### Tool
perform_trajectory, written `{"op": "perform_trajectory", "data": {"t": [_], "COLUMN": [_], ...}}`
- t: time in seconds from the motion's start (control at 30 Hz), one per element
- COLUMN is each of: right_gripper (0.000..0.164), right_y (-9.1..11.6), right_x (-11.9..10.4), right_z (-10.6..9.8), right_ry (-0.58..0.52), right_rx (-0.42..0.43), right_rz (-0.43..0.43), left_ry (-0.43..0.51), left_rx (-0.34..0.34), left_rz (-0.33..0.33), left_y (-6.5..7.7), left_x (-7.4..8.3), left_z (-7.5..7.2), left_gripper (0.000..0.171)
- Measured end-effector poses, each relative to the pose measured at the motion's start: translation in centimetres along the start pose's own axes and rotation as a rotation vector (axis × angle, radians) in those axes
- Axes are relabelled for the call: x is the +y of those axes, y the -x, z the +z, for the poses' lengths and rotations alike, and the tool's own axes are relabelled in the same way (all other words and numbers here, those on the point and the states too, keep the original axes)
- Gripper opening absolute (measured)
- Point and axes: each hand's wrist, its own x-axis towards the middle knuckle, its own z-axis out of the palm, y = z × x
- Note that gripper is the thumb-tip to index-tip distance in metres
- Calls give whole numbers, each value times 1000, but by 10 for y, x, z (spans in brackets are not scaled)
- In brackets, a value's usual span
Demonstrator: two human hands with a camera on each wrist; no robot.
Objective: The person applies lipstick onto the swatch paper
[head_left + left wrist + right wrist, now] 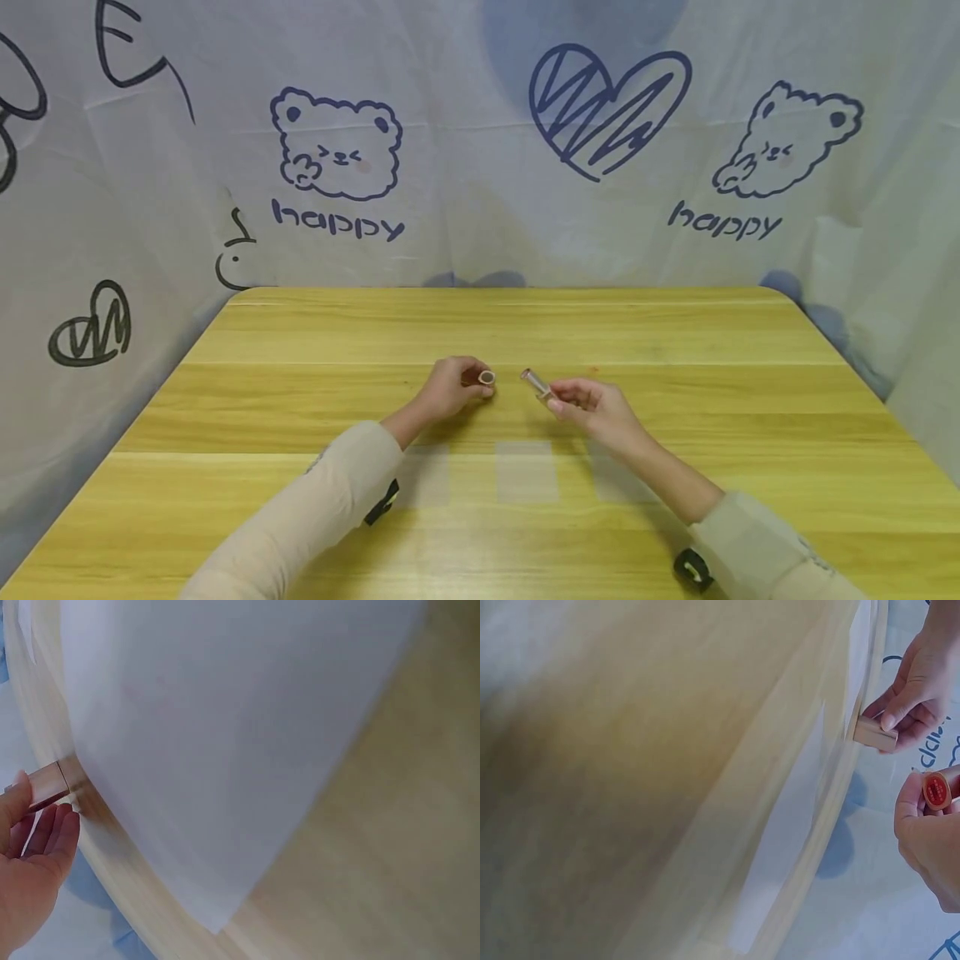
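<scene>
My left hand (453, 387) holds a lipstick cap (487, 377) between thumb and fingers, its hollow end turned toward the right. In the left wrist view the cap (49, 786) looks pinkish-gold and boxy. Across a small gap, my right hand (600, 410) pinches the lipstick tube (536, 382) by its base. Its shiny, narrower end points up and left, toward the cap. A red round label on the base end of the lipstick tube (936, 791) shows in the right wrist view. Both hands are over the middle of the table.
The wood-grain table (300, 417) has pale square sheets (527, 472) lying in a row nearer to me. A white cloth (465, 167) with bear and heart drawings hangs behind the table's far edge. Black pieces (692, 570) show beside my sleeves.
</scene>
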Motion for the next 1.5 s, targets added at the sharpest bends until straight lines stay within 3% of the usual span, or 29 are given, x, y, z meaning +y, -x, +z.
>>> {"op": "perform_trajectory", "data": {"t": [0.3,0.4,0.6,0.77,1.03,1.23,1.5], "right_gripper": [35,35,37,36,36,36,37], "right_y": [-2,-1,1,2,3,7,10], "right_x": [4,4,0,-5,-10,-10,-9], "right_z": [4,5,7,10,15,22,29], "right_ry": [-25,-44,-64,-54,-108,-110,-131], "right_rx": [1,3,10,23,20,-2,5], "right_rz": [24,29,29,23,31,47,103], "left_ry": [43,76,162,254,425,465,492], "left_rx": [-9,22,136,170,126,87,80], "left_rz": [0,-14,60,71,65,66,19], "left_y": [3,4,12,18,31,39,44], "left_x": [0,3,14,29,45,48,50], "left_z": [-4,-9,-18,-19,-10,1,6], "left_gripper": [38,43,40,34,30,28,25]}}
